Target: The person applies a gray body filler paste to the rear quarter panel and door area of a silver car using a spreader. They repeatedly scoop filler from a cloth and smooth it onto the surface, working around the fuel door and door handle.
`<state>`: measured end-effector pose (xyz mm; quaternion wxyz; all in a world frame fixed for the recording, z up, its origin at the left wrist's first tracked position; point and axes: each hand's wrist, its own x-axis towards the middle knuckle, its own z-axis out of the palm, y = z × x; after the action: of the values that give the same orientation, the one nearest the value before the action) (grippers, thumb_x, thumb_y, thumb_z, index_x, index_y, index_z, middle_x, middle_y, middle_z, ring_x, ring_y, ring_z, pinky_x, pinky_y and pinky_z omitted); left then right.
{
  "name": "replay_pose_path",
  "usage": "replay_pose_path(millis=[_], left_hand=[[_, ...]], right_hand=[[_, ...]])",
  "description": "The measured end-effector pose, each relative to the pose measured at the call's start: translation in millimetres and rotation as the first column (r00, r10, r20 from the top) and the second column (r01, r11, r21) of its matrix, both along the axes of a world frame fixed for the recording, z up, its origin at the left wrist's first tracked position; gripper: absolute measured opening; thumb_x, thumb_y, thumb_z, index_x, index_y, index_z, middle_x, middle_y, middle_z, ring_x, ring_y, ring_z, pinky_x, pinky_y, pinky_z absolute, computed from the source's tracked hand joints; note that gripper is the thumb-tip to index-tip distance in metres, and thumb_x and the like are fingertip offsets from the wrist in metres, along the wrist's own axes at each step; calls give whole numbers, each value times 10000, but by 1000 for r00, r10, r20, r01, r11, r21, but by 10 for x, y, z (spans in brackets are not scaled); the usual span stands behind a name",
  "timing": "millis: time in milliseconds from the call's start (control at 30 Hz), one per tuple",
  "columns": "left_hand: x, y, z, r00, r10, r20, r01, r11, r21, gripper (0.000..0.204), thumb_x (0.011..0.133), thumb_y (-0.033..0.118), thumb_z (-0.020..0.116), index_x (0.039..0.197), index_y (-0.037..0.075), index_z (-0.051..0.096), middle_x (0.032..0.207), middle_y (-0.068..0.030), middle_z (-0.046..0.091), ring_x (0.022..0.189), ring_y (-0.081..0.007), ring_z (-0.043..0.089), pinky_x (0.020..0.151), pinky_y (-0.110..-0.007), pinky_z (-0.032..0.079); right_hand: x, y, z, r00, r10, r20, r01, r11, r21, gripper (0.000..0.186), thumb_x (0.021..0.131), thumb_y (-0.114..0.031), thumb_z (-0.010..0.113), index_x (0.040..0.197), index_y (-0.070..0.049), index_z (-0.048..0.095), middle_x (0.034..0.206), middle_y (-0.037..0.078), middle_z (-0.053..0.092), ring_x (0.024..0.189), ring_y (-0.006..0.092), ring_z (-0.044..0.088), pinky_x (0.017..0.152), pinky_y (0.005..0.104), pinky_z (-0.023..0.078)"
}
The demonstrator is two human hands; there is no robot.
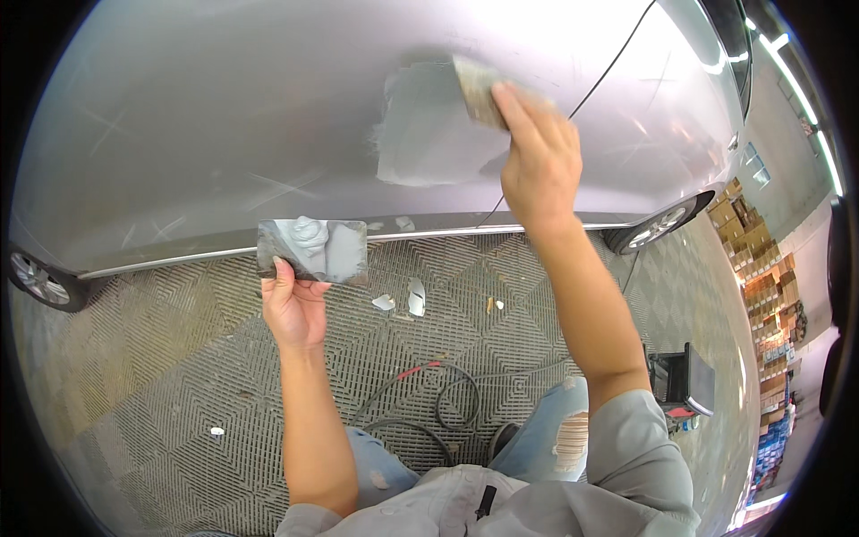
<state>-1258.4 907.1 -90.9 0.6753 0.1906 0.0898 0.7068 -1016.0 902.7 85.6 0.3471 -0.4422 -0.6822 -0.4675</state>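
In my left hand (295,309) is a dark flat mixing board (268,240), its thumb on top and fingers beneath. A mound of grey body filler (309,237) sits on the board, with more smeared beside it. My right hand (544,161) grips a flat filler spreader (479,89), its blade against or very near the car door; contact cannot be told. A broad grey filler patch (425,130) covers the panel just left of the spreader. The silver car door (224,107) carries several scratched cross marks.
Peeled white scraps (416,297) lie on the grey slatted floor mat (206,376). A dark hose (438,407) loops in front of my feet. A black container (684,380) stands at my right. Cardboard boxes (756,268) are stacked along the far right.
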Motion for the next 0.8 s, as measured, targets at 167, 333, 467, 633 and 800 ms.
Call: replay_pose_path(millis=[167, 333, 467, 633, 800], left_hand=[[-17, 1, -6, 999, -23, 22, 23, 1000, -5, 219, 935, 196, 464, 1067, 30, 519, 962, -91, 629, 761, -174, 647, 559, -293, 579], [-57, 10, 17, 998, -2, 59, 4, 999, -40, 223, 935, 198, 465, 1077, 33, 511, 970, -91, 627, 774, -175, 644, 562, -296, 572], [-72, -3, 50, 998, 27, 53, -23, 997, -68, 229, 936, 195, 458, 1094, 34, 503, 987, -96, 625, 789, -176, 644, 561, -297, 569], [-95, -40, 97, 998, 45, 42, -41, 994, -98, 230, 940, 184, 448, 1101, 31, 506, 992, -97, 627, 785, -180, 649, 556, -303, 572], [-114, -66, 74, 1000, 17, 18, -15, 996, -88, 227, 945, 174, 437, 1093, 22, 517, 971, -101, 631, 762, -182, 652, 570, -307, 581]], right_hand=[[-244, 336, 156, 993, 49, 111, -55, 997, 50, 407, 686, -3, 535, 1073, -105, 605, 1073, 19, 605, 960, 214, 550, 815, 361, 392], [-572, 346, -255, 996, 59, 67, -51, 992, -116, 397, 707, -56, 533, 1099, -89, 585, 1120, 31, 569, 1012, 212, 505, 858, 373, 358], [-640, 295, -725, 998, 61, 19, -55, 972, -229, 407, 718, -65, 526, 1124, -58, 560, 1167, 51, 535, 1034, 221, 484, 880, 387, 346], [-597, 258, -1251, 999, 42, -24, -48, 938, -344, 436, 711, -40, 538, 1146, -61, 548, 1191, 59, 524, 1073, 218, 475, 897, 394, 346], [-565, 174, -1446, 995, 43, -86, -76, 899, -431, 475, 691, -10, 537, 1163, -59, 545, 1151, 64, 549, 1063, 241, 490, 917, 403, 356]])
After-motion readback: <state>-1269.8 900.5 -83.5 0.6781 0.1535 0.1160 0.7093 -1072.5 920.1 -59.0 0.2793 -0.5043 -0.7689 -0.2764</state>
